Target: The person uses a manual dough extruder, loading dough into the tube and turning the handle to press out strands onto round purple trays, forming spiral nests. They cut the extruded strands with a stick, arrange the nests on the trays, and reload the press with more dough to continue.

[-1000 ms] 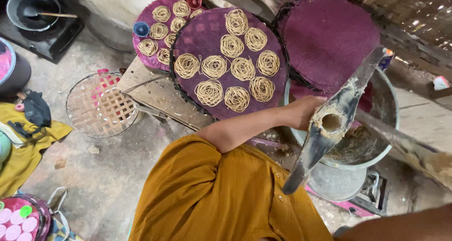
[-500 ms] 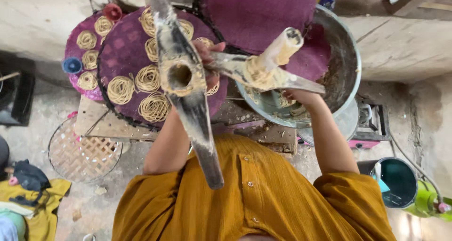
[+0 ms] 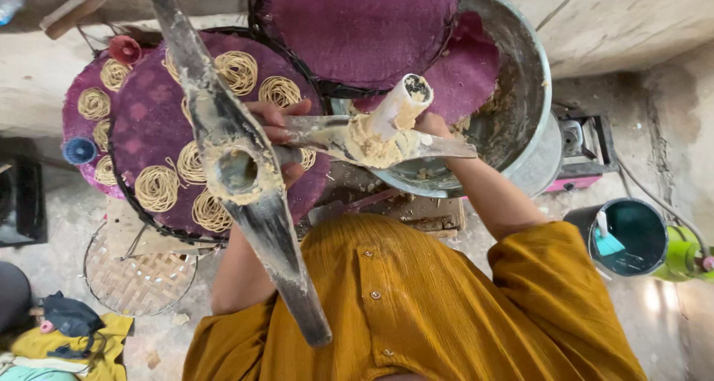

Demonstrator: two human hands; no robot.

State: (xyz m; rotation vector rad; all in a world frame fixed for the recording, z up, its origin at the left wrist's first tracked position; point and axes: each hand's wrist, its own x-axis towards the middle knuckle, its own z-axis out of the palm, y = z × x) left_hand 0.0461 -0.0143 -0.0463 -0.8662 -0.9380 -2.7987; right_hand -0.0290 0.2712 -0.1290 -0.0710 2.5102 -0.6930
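Basin: wide metal basin (image 3: pixel 532 76) at upper right, dough smeared on its inner wall, partly covered by a purple woven mat (image 3: pixel 357 24).
Round tray: purple tray (image 3: pixel 149 106) at left, carrying coiled noodle nests (image 3: pixel 156 187); a second such tray lies half under it, toward the left edge.
Press body: long dark wooden press body (image 3: pixel 238 173) with a dough-rimmed hole, held slanted above the tray.
Plunger half: second wooden piece with a pale cylindrical plunger (image 3: pixel 398 106), caked in dough, held over the basin's near rim.
Left hand: left hand (image 3: pixel 279 128) clenched on the press body, fingers curled round it.
Right hand: right hand (image 3: pixel 431 128) grasping the plunger half, mostly hidden behind it.
Risk: loose dough may drop onto the finished nests, since the press hangs right above them; a swing of the long handle could scuff them.
Surroundings: teal bucket (image 3: pixel 625 236) at right, bamboo strainer (image 3: pixel 137 280) on the floor at lower left.
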